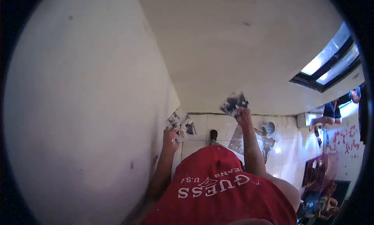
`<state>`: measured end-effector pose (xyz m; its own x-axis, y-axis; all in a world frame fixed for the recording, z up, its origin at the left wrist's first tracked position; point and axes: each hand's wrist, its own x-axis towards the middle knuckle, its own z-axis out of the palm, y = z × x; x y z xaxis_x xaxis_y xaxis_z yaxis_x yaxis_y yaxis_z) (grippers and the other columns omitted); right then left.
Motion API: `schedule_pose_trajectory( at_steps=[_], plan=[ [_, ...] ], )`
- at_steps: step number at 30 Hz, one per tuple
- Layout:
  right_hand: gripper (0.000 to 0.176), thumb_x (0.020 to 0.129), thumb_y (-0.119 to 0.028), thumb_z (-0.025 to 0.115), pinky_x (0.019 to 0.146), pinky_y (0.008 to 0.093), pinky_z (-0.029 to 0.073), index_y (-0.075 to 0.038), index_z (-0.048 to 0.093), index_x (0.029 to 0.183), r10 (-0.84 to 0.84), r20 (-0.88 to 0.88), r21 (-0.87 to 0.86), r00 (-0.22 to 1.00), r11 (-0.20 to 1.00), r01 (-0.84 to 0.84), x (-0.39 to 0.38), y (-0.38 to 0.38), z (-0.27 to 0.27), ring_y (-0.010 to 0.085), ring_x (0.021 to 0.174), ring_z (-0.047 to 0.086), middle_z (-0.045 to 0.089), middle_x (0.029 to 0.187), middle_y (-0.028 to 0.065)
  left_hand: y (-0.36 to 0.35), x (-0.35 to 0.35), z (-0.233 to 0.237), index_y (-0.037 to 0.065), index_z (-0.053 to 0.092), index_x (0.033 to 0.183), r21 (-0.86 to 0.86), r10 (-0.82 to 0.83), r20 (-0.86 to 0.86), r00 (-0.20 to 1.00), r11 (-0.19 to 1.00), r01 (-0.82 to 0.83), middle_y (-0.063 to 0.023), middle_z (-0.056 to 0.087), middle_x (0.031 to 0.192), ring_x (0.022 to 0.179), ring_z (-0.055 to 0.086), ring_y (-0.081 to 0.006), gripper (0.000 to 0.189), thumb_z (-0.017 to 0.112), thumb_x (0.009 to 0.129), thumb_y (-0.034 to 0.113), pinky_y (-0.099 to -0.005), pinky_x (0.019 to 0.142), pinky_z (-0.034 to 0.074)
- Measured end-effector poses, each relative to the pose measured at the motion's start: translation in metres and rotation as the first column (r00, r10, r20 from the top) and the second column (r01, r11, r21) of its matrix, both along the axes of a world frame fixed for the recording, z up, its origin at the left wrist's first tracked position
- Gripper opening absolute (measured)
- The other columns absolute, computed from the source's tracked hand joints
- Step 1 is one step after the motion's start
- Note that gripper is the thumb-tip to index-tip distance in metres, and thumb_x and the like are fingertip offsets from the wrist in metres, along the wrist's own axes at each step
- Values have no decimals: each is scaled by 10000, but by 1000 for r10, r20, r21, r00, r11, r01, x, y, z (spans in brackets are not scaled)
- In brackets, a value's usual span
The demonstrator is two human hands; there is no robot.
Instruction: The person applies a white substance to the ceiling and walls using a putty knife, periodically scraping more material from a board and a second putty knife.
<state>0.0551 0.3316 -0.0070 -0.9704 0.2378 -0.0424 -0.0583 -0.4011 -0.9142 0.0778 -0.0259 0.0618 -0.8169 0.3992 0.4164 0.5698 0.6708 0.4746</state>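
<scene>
My left hand (171, 135) is closed around a flat putty knife (174, 120) smeared with white and dark paste, held low beside the left wall. My right hand (244, 115) grips a second, wide putty knife (234, 103), its dark blade streaked with white putty. That blade is slightly blurred and overlaps the lower part of the front wall (218, 69) in this view. A crumpled pale and dark item (189, 128) shows just right of my left hand.
The left wall (85, 100) stands close by. On the white tiled floor (288, 147) are a stained sheet (236, 142) and a grey bucket (269, 127). A dark-framed window (329, 61) is at right, with a person (333, 111) beneath it. More people (323, 205) are at lower right.
</scene>
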Motion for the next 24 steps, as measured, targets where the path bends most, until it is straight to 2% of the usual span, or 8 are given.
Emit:
schedule_pose_trajectory(
  at_steps=[2,3,5,7,10,14,16,24],
  plan=[
    [289,762,-67,475,803,337,415,-23,486,1047,67,-156,-117,985,989,-86,-47,-14,52,235,928,518,572,953,87,-11,-15,-49,10,555,944,310,27,338,941,941,-139,-166,554,955,893,502,-323,325,552,628,85,-376,796,389],
    [311,755,-44,469,796,324,415,-17,460,1065,1,-316,447,949,882,148,-73,0,58,209,915,514,562,968,81,-6,-18,-34,11,558,940,139,24,175,984,989,-49,-166,555,945,888,503,-323,319,551,630,84,-374,793,390],
    [347,735,0,464,780,302,415,-9,432,1080,-46,-409,649,911,688,326,-106,11,88,174,893,503,543,989,76,-1,-18,-21,10,559,932,-22,-17,13,1000,1000,17,-168,558,925,883,504,-325,308,550,633,83,-372,784,396],
    [384,704,34,471,755,295,417,-7,421,1082,-206,-399,279,894,901,332,-119,-19,136,169,865,499,529,984,70,-5,-16,-12,7,558,923,-5,-18,31,999,1000,18,-173,560,905,882,506,-327,300,549,633,81,-370,772,405],
    [415,656,54,469,721,345,417,9,408,1064,-361,-412,114,836,890,441,-144,-25,168,241,806,501,515,904,99,1,-12,-3,20,553,917,580,-123,441,889,795,-178,-134,570,865,799,540,-277,250,538,675,80,-333,686,438],
    [412,682,51,432,760,369,398,40,350,1086,-289,-781,522,554,185,833,-185,9,148,247,908,466,455,989,132,-9,-13,-5,36,542,920,13,-59,-236,970,998,64,-93,564,851,718,550,-211,209,526,717,80,-296,603,444],
    [426,637,58,424,761,425,385,44,357,1058,-320,-816,531,482,-84,843,-178,-14,177,332,894,456,444,968,176,-14,-11,-9,34,532,939,76,-41,74,996,997,35,-104,551,886,760,531,-231,246,535,694,63,-309,644,426],
    [473,594,-28,532,720,456,302,-2,401,1047,-578,-727,617,369,-315,721,-212,-66,198,342,938,396,407,1049,205,-18,-9,-21,26,492,1013,-28,-2,328,945,1000,12,-150,497,1026,929,455,-308,417,569,604,-4,-363,812,356]
  ],
)
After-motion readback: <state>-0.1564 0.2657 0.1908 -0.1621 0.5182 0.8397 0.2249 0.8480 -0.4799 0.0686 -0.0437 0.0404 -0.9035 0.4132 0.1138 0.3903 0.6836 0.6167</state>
